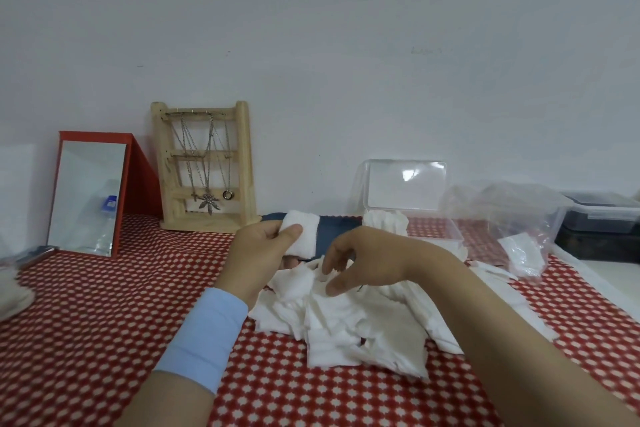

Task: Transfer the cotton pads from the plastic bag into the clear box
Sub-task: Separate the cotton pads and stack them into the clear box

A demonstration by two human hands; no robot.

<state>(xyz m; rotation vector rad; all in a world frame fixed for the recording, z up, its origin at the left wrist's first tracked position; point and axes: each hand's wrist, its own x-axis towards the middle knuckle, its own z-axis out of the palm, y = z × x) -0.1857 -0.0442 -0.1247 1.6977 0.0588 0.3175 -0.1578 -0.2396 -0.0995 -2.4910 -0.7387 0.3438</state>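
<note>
**Clerk:** Begin with the surface.

**Inspector:** The desk (104, 340) is covered by a red cloth with a white pattern. A loose pile of cotton pads (363, 326) lies on it, centre right, with square white sheets overlapping at all angles.

**Clerk:** And the containers?

**Inspector:** The plastic bag (512, 208) lies crumpled at the far right, just beside the box, and a few pads (523, 253) are visible inside it. The clear box (446, 236) stands behind the pile, near the wall. It is open, with its lid (405, 184) upright at the back. A row of pads (384, 220) stands on edge at its left end.

**Clerk:** Other items?

**Inspector:** At the back left, a mirror (86, 198) in a red frame leans back. Beside it a wooden stand (207, 166) carries necklaces. A dark lidded container (599, 222) sits at the far right edge.

**Clerk:** State of the hands?

**Inspector:** The left grip (263, 253) is raised above the left of the pile and grasps a small stack of pads (301, 232), with the thumb pressed across its face. There is a pale blue band (204, 333) on that wrist. The right grip (353, 260) is over the pile with its fingers bent down and their tips at the sheets. I cannot tell whether it has hold of one
</note>
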